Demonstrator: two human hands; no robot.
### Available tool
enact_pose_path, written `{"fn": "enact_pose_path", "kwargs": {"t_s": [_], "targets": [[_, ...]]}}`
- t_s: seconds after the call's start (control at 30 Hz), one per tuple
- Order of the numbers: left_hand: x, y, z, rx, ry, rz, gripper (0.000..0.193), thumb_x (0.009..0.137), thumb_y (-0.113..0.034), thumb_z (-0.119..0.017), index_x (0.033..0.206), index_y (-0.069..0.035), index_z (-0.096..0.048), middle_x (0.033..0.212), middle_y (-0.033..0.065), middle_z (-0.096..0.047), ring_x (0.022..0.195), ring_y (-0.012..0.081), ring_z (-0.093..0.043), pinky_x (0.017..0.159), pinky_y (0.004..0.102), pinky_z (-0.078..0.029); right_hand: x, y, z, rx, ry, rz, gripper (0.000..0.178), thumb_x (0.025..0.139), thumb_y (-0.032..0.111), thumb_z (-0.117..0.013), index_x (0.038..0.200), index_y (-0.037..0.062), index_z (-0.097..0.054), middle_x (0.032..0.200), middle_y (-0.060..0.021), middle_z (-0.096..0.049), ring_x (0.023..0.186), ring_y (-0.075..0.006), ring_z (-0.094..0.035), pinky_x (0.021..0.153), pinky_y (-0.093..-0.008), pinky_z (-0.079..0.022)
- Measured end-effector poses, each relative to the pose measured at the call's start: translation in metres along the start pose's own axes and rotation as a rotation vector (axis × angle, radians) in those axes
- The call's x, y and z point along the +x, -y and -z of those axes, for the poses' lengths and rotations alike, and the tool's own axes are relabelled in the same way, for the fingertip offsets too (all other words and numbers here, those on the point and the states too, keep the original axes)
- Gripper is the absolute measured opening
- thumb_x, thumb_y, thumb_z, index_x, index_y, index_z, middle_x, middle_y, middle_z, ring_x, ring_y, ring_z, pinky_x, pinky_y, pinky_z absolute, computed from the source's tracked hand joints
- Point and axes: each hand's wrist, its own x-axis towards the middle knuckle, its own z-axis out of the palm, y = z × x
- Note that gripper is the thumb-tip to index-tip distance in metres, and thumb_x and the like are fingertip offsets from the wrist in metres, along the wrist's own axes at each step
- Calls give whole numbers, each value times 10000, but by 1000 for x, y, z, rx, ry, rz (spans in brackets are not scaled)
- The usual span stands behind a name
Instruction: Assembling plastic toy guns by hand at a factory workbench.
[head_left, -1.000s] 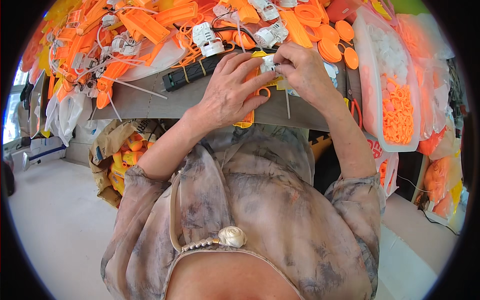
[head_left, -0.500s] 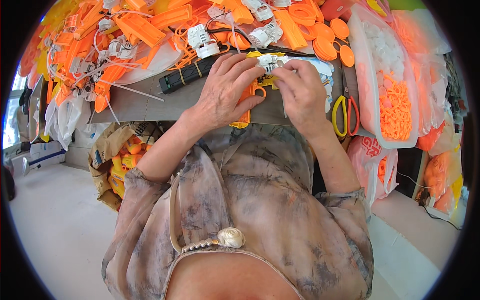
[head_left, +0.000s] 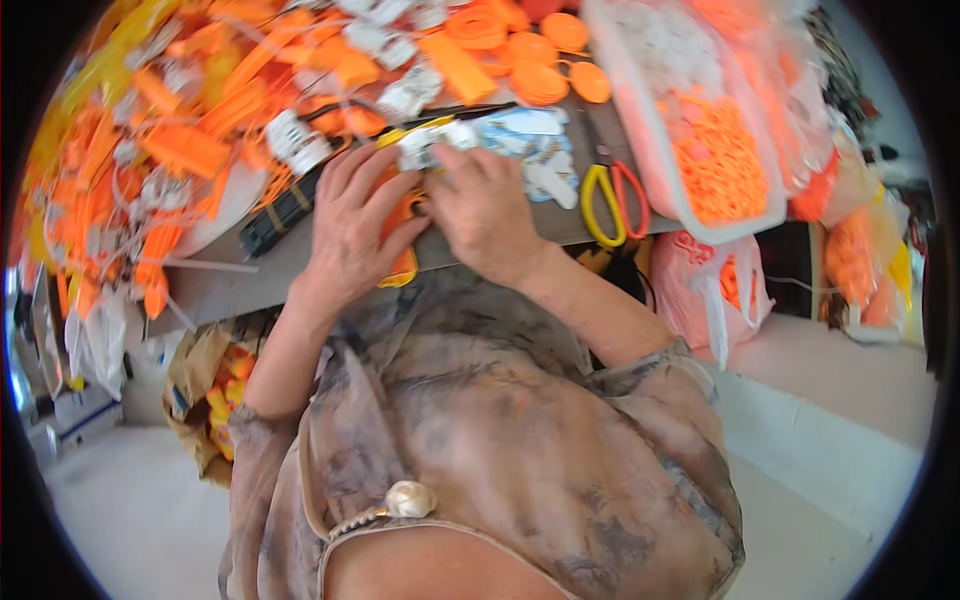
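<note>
At the table's near edge lies an orange and yellow plastic shell (head_left: 402,268), partly hidden under my hands. My left hand (head_left: 352,225) is bent over it from the left, fingers across its far part and thumb at its near side. A white plastic mechanism (head_left: 425,143) sits at its far end, just past my fingertips. My right hand (head_left: 487,215) is curled against the shell from the right, fingertips pinched close to my left thumb. Whatever is between those fingertips is too small and blurred to make out.
Orange parts (head_left: 185,148) and white mechanisms (head_left: 297,142) are heaped at the far left. A black strip (head_left: 280,215) lies beside my left hand. To the right are stickers (head_left: 545,150), scissors (head_left: 603,208) and a tub (head_left: 665,190) of orange pieces. A paper bag (head_left: 190,385) stands below.
The view has swung, so the table's contents sit further left in the picture. My right hand has come from the white mechanism down toward my left thumb. My left hand stays on the shell.
</note>
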Motion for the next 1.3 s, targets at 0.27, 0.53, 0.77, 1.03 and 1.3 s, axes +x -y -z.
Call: {"fn": "enact_pose_path", "kwargs": {"t_s": [0.27, 0.53, 0.77, 1.03, 1.3], "targets": [[5, -4, 3, 28, 64, 19, 412, 714, -210, -711, 1087, -60, -620, 1223, 128, -513, 1162, 337, -440, 996, 475, -330, 3, 1, 24, 155, -43, -85, 238, 737, 107, -667, 955, 24, -618, 1225, -130, -479, 1020, -288, -477, 839, -400, -377], [-1, -1, 6, -83, -31, 98, 528, 736, -238, -715, 1195, -38, -548, 1249, 146, -497, 1186, 339, -432, 999, 461, -329, -12, -137, 154, -105, -35, -670, 159, 801, 114, -617, 892, -16, -623, 861, -136, -638, 804, -275, -618, 722, -339, -482], [-5, 10, 24, -216, -227, 165, 449, 744, -52, -675, 1175, -7, -559, 1210, 159, -537, 1094, 308, -525, 931, 378, -415, -62, -222, 143, -362, 329, -428, 168, 693, 24, -568, 849, -15, -617, 830, -228, -600, 809, -378, -581, 714, -441, -442], [-25, 12, 37, -178, -239, 216, 435, 733, -51, -706, 1145, -8, -573, 1183, 161, -550, 1076, 300, -536, 905, 365, -435, -47, -213, 139, -432, 478, -656, 244, 721, 39, -552, 947, -2, -632, 945, -209, -594, 906, -343, -563, 792, -402, -425], [-52, 38, 92, 27, -482, 392, 330, 728, -40, -711, 1046, -12, -629, 1083, 130, -604, 1026, 257, -557, 886, 343, -434, -7, -67, 136, 57, -93, -368, 191, 841, -18, -539, 1017, 2, -609, 936, -117, -595, 891, -200, -586, 783, -292, -460]]}}
